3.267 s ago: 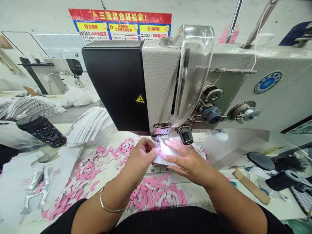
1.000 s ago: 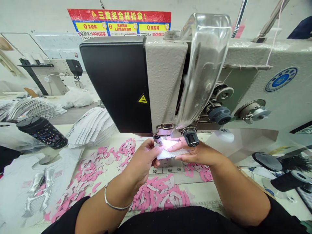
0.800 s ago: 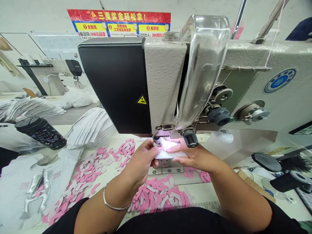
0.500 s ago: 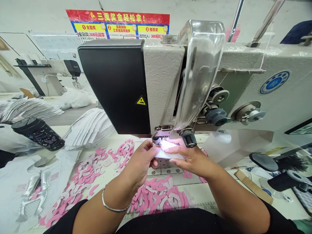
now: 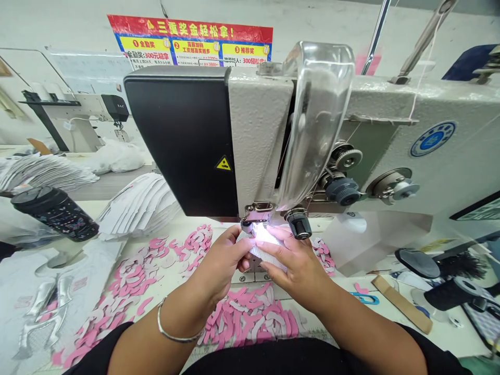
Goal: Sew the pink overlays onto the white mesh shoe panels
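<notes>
A small white mesh fabric piece [image 5: 262, 252] lies under the presser foot [image 5: 250, 225] of the grey sewing machine [image 5: 273, 130], lit by the machine's lamp. My left hand [image 5: 221, 260] pinches the piece's left edge with curled fingers. My right hand [image 5: 291, 260] presses on its right side, fingers bent over the top. Both hands sit right at the needle area. A silver bangle [image 5: 172, 328] circles my left wrist.
Pink and white curved cut pieces [image 5: 250, 315] are strewn over the table in front and to the left. A stack of white fabric pieces [image 5: 136, 205] and a black bottle [image 5: 54, 212] lie at left. Blue snips [image 5: 363, 298], a brown strip [image 5: 402, 311] and black parts sit at right.
The white piece has turned under the presser foot. My right hand has shifted from the piece's right side nearer to me, with fingers more bent. My left hand keeps its pinch.
</notes>
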The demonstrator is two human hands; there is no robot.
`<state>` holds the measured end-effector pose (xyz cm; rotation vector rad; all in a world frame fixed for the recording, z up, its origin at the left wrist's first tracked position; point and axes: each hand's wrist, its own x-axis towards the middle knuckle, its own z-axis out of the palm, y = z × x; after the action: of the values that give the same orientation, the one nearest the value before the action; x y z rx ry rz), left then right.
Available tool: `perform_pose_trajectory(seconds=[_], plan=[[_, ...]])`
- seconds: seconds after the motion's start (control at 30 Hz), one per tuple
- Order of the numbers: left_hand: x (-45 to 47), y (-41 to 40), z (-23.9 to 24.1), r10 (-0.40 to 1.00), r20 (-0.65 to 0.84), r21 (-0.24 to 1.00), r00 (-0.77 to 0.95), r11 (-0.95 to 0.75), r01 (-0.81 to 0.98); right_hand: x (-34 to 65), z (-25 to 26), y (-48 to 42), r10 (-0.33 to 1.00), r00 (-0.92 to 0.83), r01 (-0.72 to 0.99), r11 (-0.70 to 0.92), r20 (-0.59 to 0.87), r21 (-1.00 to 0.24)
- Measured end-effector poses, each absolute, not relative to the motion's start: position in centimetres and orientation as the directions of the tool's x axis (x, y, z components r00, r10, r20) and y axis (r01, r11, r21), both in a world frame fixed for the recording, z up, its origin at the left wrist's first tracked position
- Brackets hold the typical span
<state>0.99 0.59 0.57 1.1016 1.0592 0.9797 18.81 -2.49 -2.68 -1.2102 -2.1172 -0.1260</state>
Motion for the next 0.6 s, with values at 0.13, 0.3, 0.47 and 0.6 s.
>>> perform_pose_trajectory(seconds=[0.13, 0.3, 0.47, 0.6], plan=[[0.8, 0.8, 0.4, 0.96, -0.168, 0.976, 0.224, 0.194, -0.101, 18.7, -2.6, -2.5, 0.721, -0.324, 0.789, 0.563, 0.612, -0.246], [0.5, 1.6, 0.0, 0.958, -0.167, 0.967, 0.231, 0.205, -0.153, 18.4, -3.2, -2.4, 0.696, -0.295, 0.793, 0.56, 0.655, -0.238], [0.2, 3.0, -0.6, 0.958, -0.175, 0.949, 0.226, 0.225, -0.22, 18.2, -4.2, -2.0, 0.663, -0.264, 0.813, 0.544, 0.701, -0.208], [0.3, 3.7, -0.7, 0.956, -0.115, 0.959, 0.271, 0.178, -0.219, 18.3, -4.5, -1.4, 0.651, -0.262, 0.814, 0.546, 0.712, -0.199]])
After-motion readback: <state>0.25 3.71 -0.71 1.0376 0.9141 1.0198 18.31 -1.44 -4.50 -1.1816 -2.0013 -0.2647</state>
